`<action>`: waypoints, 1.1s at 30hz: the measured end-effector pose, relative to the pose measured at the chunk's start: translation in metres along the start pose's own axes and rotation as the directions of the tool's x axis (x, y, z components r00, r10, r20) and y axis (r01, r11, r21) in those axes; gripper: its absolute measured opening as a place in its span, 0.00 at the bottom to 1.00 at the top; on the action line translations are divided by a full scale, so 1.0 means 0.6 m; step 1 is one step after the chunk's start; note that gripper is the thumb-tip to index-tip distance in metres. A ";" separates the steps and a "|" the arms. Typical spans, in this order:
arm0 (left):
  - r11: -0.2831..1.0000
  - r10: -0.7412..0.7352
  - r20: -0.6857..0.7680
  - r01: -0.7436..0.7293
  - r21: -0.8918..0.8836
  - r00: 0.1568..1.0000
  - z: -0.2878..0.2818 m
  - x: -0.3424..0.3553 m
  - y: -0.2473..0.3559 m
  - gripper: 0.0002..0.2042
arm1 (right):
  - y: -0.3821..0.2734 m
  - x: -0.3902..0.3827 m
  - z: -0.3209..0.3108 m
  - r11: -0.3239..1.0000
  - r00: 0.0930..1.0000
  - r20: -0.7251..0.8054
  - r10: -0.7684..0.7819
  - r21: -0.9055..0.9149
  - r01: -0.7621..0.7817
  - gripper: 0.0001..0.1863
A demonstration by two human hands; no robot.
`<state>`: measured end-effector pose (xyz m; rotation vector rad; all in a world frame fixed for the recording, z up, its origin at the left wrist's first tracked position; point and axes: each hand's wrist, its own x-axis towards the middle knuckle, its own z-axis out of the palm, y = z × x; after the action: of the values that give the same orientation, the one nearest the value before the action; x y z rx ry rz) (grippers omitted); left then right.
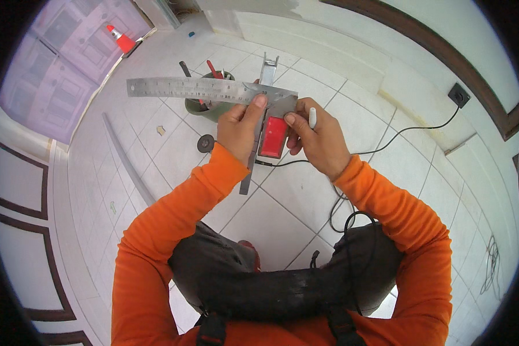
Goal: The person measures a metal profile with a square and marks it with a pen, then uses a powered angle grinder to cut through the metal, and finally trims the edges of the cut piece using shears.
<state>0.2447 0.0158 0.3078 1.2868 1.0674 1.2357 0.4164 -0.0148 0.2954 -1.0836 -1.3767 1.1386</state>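
A steel ruler (190, 88) stretches crosswise in front of me, held up near its right end. My left hand (242, 124) is closed on it, thumb on top. My right hand (320, 135) pinches the right end, with a white marker (312, 118) held between its fingers. Below the ruler, between my hands, is a red block-shaped thing (273, 138). A metal channel (269, 68) sticks out beyond the ruler. A narrow grey metal strip (247, 180) shows below my left hand; whether it joins the channel is hidden.
A green bucket (199, 108) with tools stands behind the ruler. A dark disc (205, 143) and a long pale strip (124, 155) lie on the tiles at left. A black cord (398, 135) runs right to a wall socket (459, 95). An orange cone (120, 39) stands far left.
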 end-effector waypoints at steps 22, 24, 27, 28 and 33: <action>0.920 0.292 0.010 -0.284 0.269 0.956 -0.013 0.004 -0.005 0.21 | 0.018 0.004 0.014 0.974 0.997 0.039 -0.067 0.222 0.056 0.11; 0.907 0.292 0.021 -0.284 0.310 0.956 -0.013 0.005 -0.007 0.20 | 0.019 0.005 0.014 0.969 0.997 0.043 -0.065 0.240 0.053 0.12; 0.962 0.228 -0.017 -0.223 0.159 0.973 -0.002 0.000 0.000 0.19 | 0.025 0.007 0.011 0.963 0.997 0.049 -0.058 0.267 0.042 0.14; 0.960 0.224 -0.010 -0.219 0.174 0.975 -0.004 0.000 0.001 0.19 | 0.026 0.008 0.011 0.959 0.997 0.058 -0.058 0.279 0.040 0.14; 0.959 0.198 -0.008 -0.192 0.210 0.980 -0.014 0.003 0.012 0.21 | 0.023 0.012 0.003 0.973 0.997 0.076 -0.024 0.231 0.006 0.14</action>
<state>0.2363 0.0173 0.3148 1.5695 1.1353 1.3186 0.4147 -0.0055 0.2828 -0.8683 -1.2734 1.3068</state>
